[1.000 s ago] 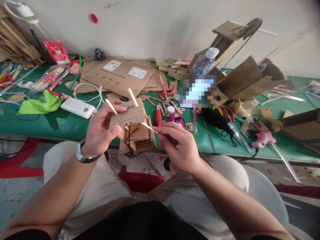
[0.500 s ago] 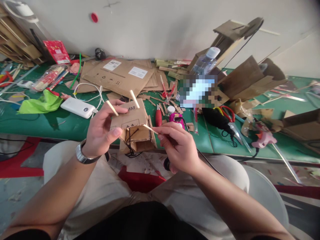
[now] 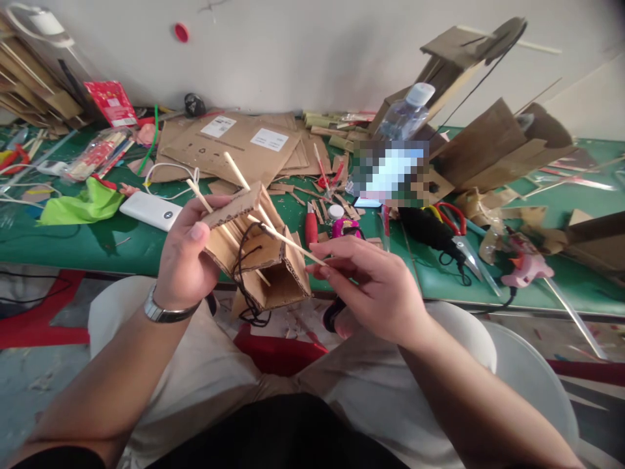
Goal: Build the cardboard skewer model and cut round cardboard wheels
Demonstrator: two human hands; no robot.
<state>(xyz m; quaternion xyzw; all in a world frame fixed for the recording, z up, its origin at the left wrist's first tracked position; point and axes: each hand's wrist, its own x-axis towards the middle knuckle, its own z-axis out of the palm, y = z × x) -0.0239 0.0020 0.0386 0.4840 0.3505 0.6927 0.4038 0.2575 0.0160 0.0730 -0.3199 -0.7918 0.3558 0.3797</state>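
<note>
My left hand is closed around a small open cardboard box model held above my lap, thumb on its top flap. Thin wooden sticks poke through the box, and black string loops inside and hangs below it. My right hand pinches the near end of one wooden stick that runs into the box's open side. A watch is on my left wrist.
The green table ahead is crowded: a white power bank with cable, flat cardboard sheets, a red-handled cutter, scissors, a pink glue gun, a water bottle, and cardboard constructions at right.
The box has tilted so its open inside faces me, and it sits a little higher. My right hand moved slightly right, still pinching the stick.
</note>
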